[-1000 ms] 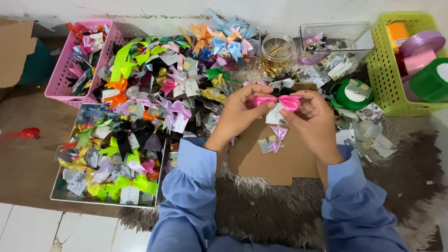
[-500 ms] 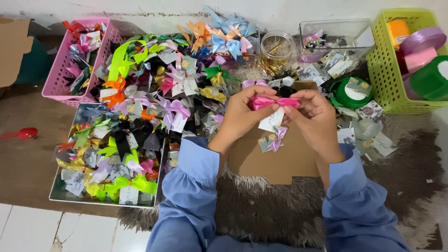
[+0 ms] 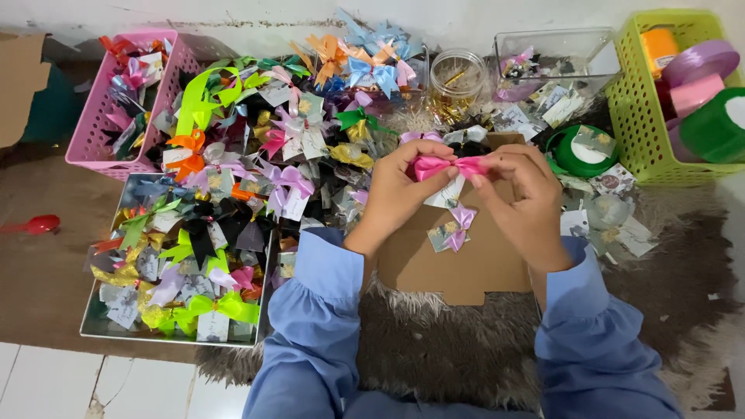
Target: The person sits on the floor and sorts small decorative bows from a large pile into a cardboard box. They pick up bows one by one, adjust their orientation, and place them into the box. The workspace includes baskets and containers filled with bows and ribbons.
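Head-camera view, looking down: a glossy pink ribbon bow is being held up between two hands, just above a flat sheet of brown cardboard. The left hand is being closed narrowly around the bow's left loop, and the right hand is pinching the right loop between thumb and fingertips, so the bow is spanning the gap between both grips. A small white paper tag is hanging under the bow, against the left hand. Below it, a smaller lilac satin bow on a printed card is lying on the cardboard, apart from the hands. Both forearms are being covered by soft blue sleeves with gathered cuffs. A shaggy grey-brown rug is lying under the cardboard. To the left, a shallow tray and a pink perforated plastic basket are being filled with shiny bows of many colours. At the right, a green plastic basket is holding smooth round ribbon spools.
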